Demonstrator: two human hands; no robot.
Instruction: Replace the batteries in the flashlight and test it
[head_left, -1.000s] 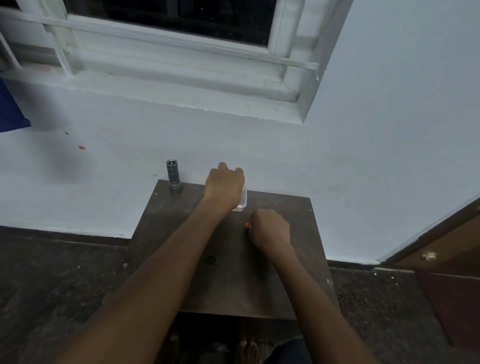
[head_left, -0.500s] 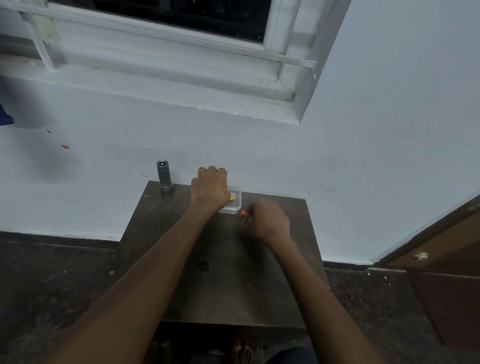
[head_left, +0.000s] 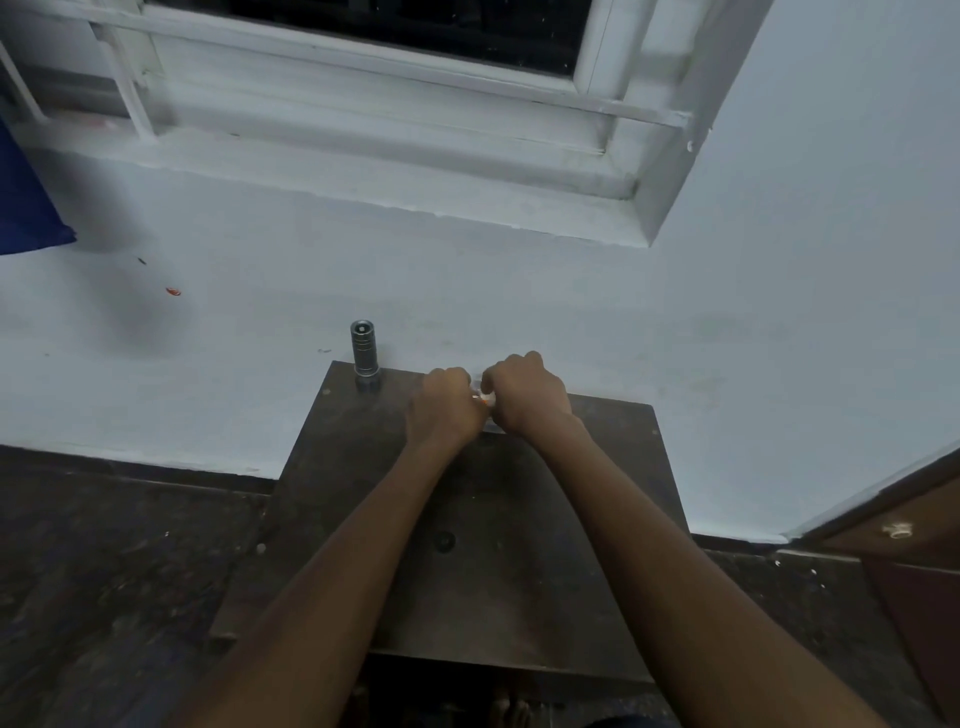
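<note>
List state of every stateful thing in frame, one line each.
flashlight: standing upright at the table's far left corner, untouched, no beam visible.
left hand: closed, at a small clear container.
right hand: closed, fingers meeting the left over the container.
small clear container: mostly hidden between the hands; lid state cannot be told; an orange bit shows.
table: dark top.
window: dark behind the glass.

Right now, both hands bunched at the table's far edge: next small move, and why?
Probably lift the small orange-tipped item clear, towards the upright grey metal flashlight. The left hand and right hand meet around it at the far edge of the dark wooden table, while the flashlight stands untouched to their left. What each hand grips is hidden.
</note>
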